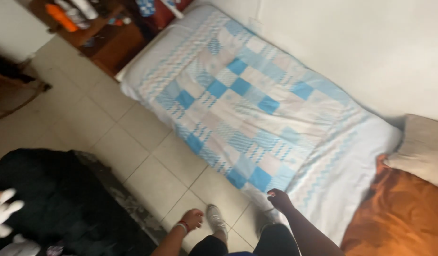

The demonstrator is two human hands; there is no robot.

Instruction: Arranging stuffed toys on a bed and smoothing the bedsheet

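We looked down on a low mattress covered with a blue, white and pale-pink patchwork quilt [247, 102], lying along the white wall [370, 42] on a beige tiled floor [133, 142]. Our right hand [279, 199] met the quilt's near edge, its fingers curled into a loose fist; whether they pinched the fabric we could not tell, for the frame was blurred. Our left hand [193, 219], with a red band at the wrist, hung over the tiles short of the quilt, fingers folded in and holding nothing. An orange cloth [399, 213] and a beige pillow [422, 147] lay at the quilt's right end, a black heap [58, 199] on the floor to its left. In our judgement a one-handed tug could drag the quilt askew, and our grey shoes [216, 219], close against it, could catch its edge.
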